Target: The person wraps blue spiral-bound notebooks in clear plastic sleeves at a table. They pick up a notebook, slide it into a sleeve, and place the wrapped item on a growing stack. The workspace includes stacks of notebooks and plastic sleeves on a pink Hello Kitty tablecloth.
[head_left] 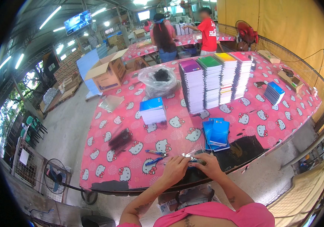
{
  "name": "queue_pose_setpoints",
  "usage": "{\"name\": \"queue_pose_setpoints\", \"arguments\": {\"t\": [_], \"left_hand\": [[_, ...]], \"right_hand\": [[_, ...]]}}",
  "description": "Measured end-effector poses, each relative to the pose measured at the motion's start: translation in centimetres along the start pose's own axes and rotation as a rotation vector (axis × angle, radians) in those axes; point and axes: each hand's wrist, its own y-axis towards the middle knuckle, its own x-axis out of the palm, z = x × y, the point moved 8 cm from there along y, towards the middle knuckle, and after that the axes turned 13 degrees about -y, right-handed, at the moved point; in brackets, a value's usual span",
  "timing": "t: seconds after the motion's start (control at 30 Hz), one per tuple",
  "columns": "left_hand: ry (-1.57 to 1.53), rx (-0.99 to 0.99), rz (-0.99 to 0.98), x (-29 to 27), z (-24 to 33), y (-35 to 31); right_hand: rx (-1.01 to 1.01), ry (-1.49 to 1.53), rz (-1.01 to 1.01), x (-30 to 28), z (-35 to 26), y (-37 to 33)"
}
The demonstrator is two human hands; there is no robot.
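Handwork at the near edge: grip and markings

A small shiny item [195,160] was found between the hands at the near edge of the counter [177,134], mostly covered. By the right hand [206,166] it was held in a nearly closed pinch; the left hand's [176,168] fingers were bent against its left end, but whether a grip was taken could not be told.

For good handling, it was judged that the item should be steadied low by one hand while worked by the other. Clearance was considered advisable from the blue-handled tool [154,161], just left of the fingers, and the loose blue notebooks [218,132], just beyond them to the right.

Small pale marks were noted on those covers, too small to be read. A gold emblem was borne by the black panel [241,152], right of the fingers. White lettering was displayed on a red shirt [208,34], far beyond them.
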Motion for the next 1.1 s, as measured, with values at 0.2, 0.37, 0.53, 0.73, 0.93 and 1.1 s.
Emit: {"name": "queue_pose_setpoints", "arguments": {"t": [0.2,0.37,0.53,0.73,0.93,1.1], "left_hand": [[-0.088,-0.088,0.16,-3.2,-2.3,0.7],[0.346,-0.369,-0.127,-2.4,-13.9,-5.2],[0.245,-0.4,-0.133,-2.6,-13.3,-6.6],[0.284,-0.238,-0.015,-5.8,-13.4,-7.1],[-1.29,-1.1,0.059,-0.4,-11.1,-7.3],[-1.46,-1.28,-0.176,2.1,-8.9,-7.2]], "right_hand": [[0.078,0.054,0.074,-0.4,1.3,-0.7],[-0.156,-0.169,0.121,-0.5,0.4,-1.5],[-0.159,-0.274,-0.124,3.2,1.3,-3.8],[-0.183,-0.371,-0.133,3.5,0.4,-3.8],[-0.136,-0.403,-0.115,3.7,-0.1,-3.8],[-0.116,-0.386,-0.099,3.8,0.2,-4.0]]}}
